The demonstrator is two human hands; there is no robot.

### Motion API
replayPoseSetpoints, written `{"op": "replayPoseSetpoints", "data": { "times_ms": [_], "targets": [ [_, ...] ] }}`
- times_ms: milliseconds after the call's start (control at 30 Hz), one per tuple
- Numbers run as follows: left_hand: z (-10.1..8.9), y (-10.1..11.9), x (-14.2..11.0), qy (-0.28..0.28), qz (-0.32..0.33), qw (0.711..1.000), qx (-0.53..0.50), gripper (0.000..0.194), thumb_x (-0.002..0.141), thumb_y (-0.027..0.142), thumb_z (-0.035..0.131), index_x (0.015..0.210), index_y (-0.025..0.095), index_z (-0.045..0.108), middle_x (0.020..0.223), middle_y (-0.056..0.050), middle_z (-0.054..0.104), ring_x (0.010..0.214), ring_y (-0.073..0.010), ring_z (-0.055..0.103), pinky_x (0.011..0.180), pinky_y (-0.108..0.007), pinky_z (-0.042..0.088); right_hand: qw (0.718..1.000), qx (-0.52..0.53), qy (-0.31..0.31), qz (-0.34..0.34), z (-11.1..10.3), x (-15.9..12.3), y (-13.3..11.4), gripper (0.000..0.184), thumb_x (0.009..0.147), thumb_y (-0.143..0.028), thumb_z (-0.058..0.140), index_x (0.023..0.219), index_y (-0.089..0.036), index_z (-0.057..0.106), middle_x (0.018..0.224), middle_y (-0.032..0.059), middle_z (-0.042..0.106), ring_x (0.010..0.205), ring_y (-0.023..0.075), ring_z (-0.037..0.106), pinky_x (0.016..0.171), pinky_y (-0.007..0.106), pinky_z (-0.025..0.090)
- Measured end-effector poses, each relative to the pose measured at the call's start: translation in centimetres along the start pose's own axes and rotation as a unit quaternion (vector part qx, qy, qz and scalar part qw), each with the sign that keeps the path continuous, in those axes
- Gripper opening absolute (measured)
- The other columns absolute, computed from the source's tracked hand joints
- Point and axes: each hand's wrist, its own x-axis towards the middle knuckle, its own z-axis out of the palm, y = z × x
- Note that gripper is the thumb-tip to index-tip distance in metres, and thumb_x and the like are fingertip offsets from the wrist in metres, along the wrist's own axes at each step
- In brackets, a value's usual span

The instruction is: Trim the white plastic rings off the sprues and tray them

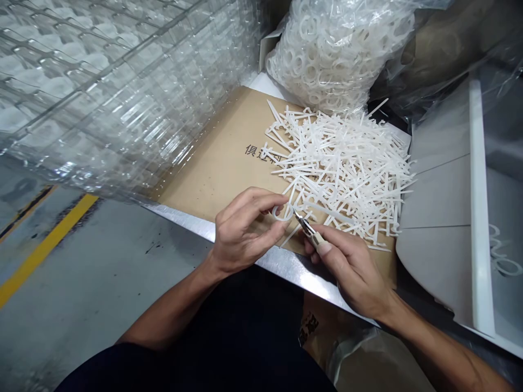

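Your left hand (245,231) pinches a small white plastic ring (283,213) between thumb and fingertips, held over the cardboard sheet (212,179) so its rim stays open to the small snips (307,227). Your right hand (347,267) grips those snips, fingers closed around the pale handle, with the tips just beside the ring. Both hands stay near the sheet's front edge, by the metal desk edge (281,267), with the heap of white plastic strips (339,174) close by for easy reach. A bag of white rings (330,60) sits beyond the far corner, and stacked clear trays (102,92) rise past the left edge.
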Motion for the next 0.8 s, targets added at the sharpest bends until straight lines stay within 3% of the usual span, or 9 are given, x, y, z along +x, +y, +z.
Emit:
{"op": "replayPoseSetpoints", "data": {
  "times_ms": [500,800],
  "targets": [
    [-0.05,0.05,0.01,-0.009,0.009,1.0,0.005,0.037,0.085,0.012,0.08,0.121,0.019,0.074,0.102,-0.007,0.076,0.088,-0.016,0.072,0.076,-0.027,0.06,1.0,-0.013,0.004,-0.008,0.08,0.04,0.06,0.028,0.108,-0.035,0.043,0.109,-0.02,0.067,0.09,0.0057,0.07,0.079,0.0213,0.066,0.069,0.033,0.049],
    [0.08,-0.16,-0.09,-0.013,0.013,1.0,0.006,0.036,0.088,0.015,0.078,0.123,0.021,0.074,0.101,-0.005,0.076,0.085,-0.0148,0.071,0.075,-0.026,0.06,0.996,-0.081,0.001,-0.027,0.33,0.11,-0.45,0.027,0.108,-0.03,0.04,0.093,-0.022,0.061,0.085,0.0067,0.068,0.078,0.0216,0.064,0.069,0.034,0.045]
  ]
}}
